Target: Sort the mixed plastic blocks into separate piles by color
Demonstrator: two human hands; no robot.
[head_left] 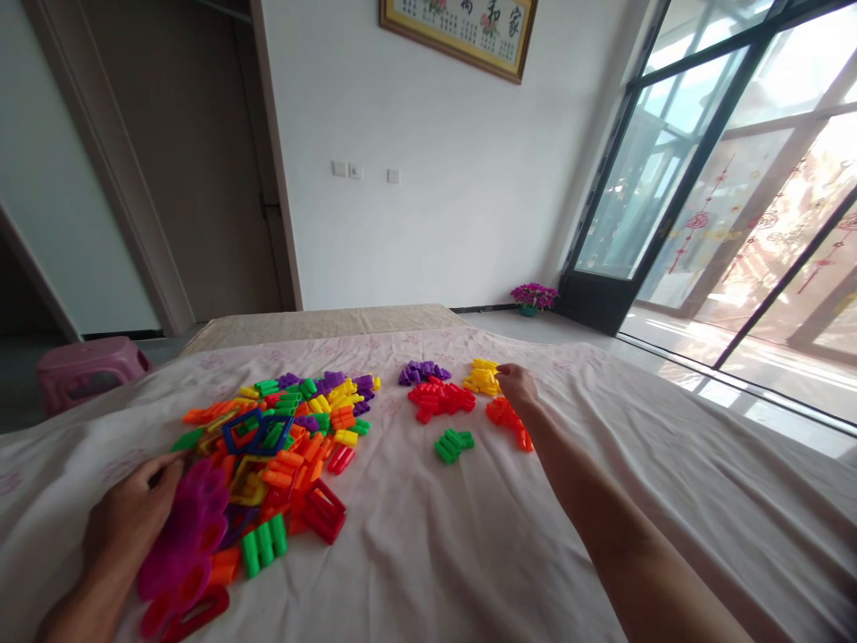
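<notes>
On the left side of the cloth lies a mixed heap of plastic building blocks [295,464] in several colours. My left hand [134,505] is at the heap's near left edge, its fingers curled against a magenta flower-shaped piece [184,527]. My right hand [518,386] reaches far forward, with closed fingertips at a small pile of yellow blocks [480,377]; a yellow block seems to be between them. Close by are separate piles of purple blocks [423,372], red blocks [442,398] and orange blocks [507,420]. Green blocks [453,445] lie nearer to me.
A pale patterned cloth [402,554] with folds covers the surface under the blocks. Beyond its left edge stands a pink plastic stool [92,368]. Purple flowers in a pot [532,297] stand on the floor by the glass doors [710,179].
</notes>
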